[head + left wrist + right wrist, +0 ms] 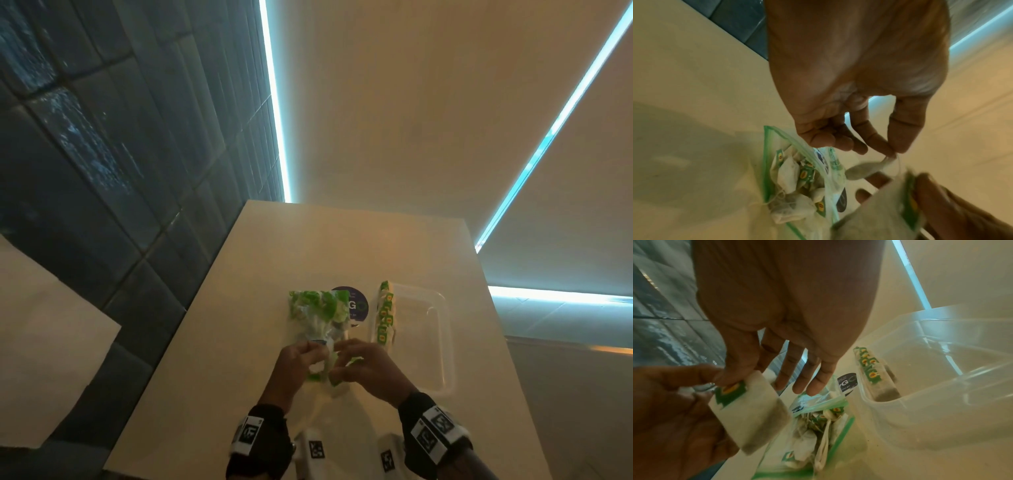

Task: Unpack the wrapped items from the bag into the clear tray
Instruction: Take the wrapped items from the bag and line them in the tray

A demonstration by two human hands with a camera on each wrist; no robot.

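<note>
Presently: tea bag (748,417), light, soft, tearable paper, best taken by its tagged top edge, pinched between right hand (363,368) and left hand (301,363) above the open zip bag (318,318), left of the clear tray (442,342).

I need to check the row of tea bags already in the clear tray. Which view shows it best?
The right wrist view: the row of tea bags stands close along the clear tray wall. The head view shows it small; the left wrist view misses it.
</note>
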